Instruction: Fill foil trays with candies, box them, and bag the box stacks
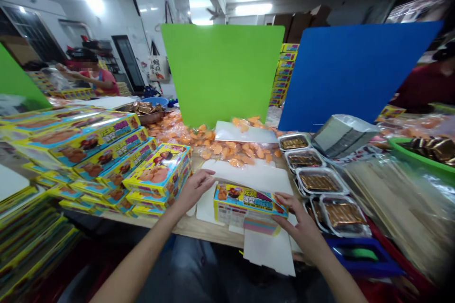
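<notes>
My right hand (296,220) clamps the yellow printed cardboard box (249,206), my left hand (194,189) lying open on the white card sheet (245,175) beside it.

Edges and small print, cut off or unreadable

The green tub (421,158) at 3 o'clock, the person in red (423,85) at 2 o'clock and the box stacks (24,246) at 8 o'clock run off the frame; print on the small box (249,206) is unreadable.

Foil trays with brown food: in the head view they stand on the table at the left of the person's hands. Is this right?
Wrong side: the head view shows the foil trays with brown food on the table at the right of the left hand and right hand, not the left.
</notes>
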`<state>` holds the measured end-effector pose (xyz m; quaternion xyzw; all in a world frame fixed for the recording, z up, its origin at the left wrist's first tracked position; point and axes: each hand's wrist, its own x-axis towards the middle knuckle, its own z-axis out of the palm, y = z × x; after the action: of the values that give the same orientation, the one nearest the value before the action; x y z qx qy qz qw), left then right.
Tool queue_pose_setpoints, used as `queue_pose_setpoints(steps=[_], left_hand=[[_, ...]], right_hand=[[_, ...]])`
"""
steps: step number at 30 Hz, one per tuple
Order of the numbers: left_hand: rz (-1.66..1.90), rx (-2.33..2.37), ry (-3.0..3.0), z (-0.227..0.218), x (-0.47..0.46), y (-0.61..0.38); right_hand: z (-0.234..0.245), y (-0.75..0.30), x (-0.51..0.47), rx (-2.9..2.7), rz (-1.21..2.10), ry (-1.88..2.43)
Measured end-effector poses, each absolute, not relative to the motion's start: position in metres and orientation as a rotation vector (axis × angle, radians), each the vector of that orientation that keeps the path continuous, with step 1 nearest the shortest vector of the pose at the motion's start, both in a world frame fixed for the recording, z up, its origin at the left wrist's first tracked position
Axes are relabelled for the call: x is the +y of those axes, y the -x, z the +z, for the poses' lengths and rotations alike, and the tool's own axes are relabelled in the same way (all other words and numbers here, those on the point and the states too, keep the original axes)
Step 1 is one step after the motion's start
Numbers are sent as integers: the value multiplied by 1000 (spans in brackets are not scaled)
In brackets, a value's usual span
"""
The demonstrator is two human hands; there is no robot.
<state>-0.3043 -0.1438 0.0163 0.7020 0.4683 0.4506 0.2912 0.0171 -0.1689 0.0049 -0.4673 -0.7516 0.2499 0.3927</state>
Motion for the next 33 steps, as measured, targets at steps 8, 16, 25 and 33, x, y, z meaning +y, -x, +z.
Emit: queue_pose_setpoints(steps=[8, 16, 25, 33], left_hand=[[669, 1838, -2540, 64, -139, 296], [822, 1987, -2606, 41, -155, 281], [1186, 1798, -2298, 13, -178, 273], [1521, 1205, -1264, -2, -171, 241]], right_hand=[[6, -19, -165, -1901, 569, 1172], [3, -17, -166, -1886, 558, 1147], [-7, -10, -174, -1771, 608, 1134], [-1, 43, -178, -1074, 682, 1183]])
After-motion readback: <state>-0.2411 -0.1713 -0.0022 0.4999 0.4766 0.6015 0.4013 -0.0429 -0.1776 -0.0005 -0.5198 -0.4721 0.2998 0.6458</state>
